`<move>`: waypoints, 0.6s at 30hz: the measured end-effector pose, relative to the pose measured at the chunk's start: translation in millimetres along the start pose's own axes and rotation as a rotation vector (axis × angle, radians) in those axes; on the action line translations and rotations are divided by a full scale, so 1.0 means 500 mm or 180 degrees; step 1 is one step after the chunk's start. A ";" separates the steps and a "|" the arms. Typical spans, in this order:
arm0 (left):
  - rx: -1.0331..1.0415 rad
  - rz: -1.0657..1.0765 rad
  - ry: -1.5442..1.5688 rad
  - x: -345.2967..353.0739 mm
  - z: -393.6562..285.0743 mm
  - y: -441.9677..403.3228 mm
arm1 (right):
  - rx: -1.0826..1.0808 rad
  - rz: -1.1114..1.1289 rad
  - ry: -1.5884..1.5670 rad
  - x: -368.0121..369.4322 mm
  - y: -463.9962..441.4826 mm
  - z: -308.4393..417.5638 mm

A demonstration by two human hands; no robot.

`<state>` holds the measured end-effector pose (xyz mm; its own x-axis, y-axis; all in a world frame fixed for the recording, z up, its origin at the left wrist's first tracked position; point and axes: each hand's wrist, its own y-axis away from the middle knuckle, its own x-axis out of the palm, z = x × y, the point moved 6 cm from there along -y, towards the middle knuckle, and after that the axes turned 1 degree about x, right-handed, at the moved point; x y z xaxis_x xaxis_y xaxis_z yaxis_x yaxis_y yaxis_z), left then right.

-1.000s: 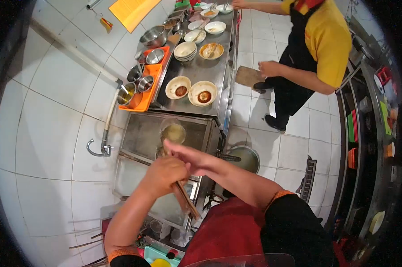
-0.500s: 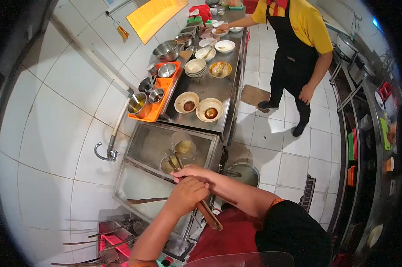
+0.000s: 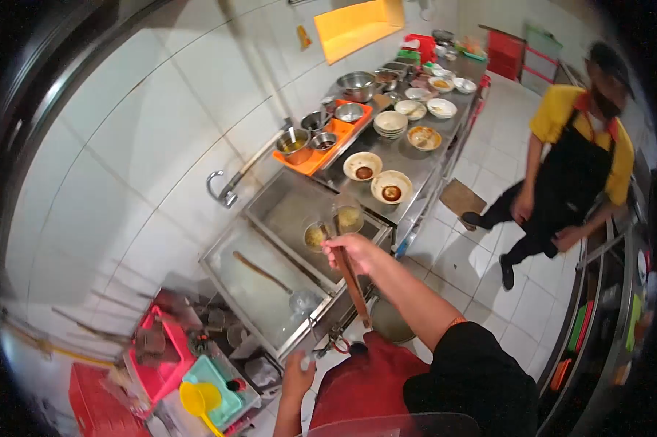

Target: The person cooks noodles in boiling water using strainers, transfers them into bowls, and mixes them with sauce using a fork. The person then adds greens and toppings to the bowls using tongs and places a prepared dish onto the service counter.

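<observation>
My right hand [image 3: 349,251] is wrapped round the wooden handles [image 3: 352,288] of two mesh strainers. One strainer basket [image 3: 315,237] and the other [image 3: 349,217] hold pale yellowish food above the rear vat [image 3: 288,207]. My left hand [image 3: 298,373] is low beside the cooker's front corner, near my red apron [image 3: 365,386]; its fingers are partly spread and nothing shows in them. A ladle-like strainer with a wooden handle [image 3: 263,272] lies in the front vat of cloudy liquid [image 3: 234,298].
Two bowls with dark sauce [image 3: 362,167] [image 3: 392,187] and stacked bowls [image 3: 391,122] stand on the steel counter. An orange tray [image 3: 310,162] holds metal pots. A co-worker [image 3: 572,160] stands at the right. A pink basket [image 3: 161,379] and yellow ladle [image 3: 199,399] are lower left.
My left hand has let go of the handles and moved down, away from my right hand. The view has swung left. The co-worker has stepped back from the counter, with the arm withdrawn.
</observation>
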<state>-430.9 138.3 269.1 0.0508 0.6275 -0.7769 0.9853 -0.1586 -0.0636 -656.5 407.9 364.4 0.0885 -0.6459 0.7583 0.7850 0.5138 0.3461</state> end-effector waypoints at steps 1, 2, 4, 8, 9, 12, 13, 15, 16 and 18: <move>-0.0423 0.0045 -0.0072 0.041 0.092 0.094 | -0.0010 -0.0032 0.0151 0.000 0.008 0.001; -0.0757 0.0060 -0.0340 0.093 0.196 0.208 | 0.0048 0.0074 0.0144 -0.007 0.001 -0.002; -0.2187 0.0133 0.0100 0.196 0.369 0.487 | 0.0064 0.0125 0.0280 -0.015 -0.004 0.002; -0.3539 0.0101 -0.0143 0.335 0.316 0.876 | 0.0320 0.0275 0.0365 -0.015 -0.019 0.009; -0.3659 0.0163 -0.0103 0.371 0.278 0.920 | 0.0349 0.0318 0.0350 -0.010 -0.019 0.010; -0.3821 0.0342 0.0105 0.483 0.169 0.993 | 0.0511 0.0347 0.0319 -0.009 -0.007 0.017; -0.3863 0.0374 0.0203 0.520 0.134 1.007 | 0.0459 0.0372 0.0327 -0.003 -0.004 0.027; -0.4007 0.0375 0.0468 0.581 0.073 1.032 | 0.0537 0.0365 0.0330 0.013 0.008 0.032; -0.4069 0.0357 0.0579 0.608 0.049 1.036 | 0.0603 0.0348 0.0317 0.030 0.017 0.046; -0.4186 0.0330 0.0766 0.654 0.008 1.040 | 0.0557 0.0520 0.0543 0.047 0.023 0.073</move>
<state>97.4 258.2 -20.5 0.0276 0.7964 -0.6042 0.3922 0.5473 0.7393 -667.6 419.2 406.5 0.3185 -0.6245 0.7131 0.6354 0.6989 0.3283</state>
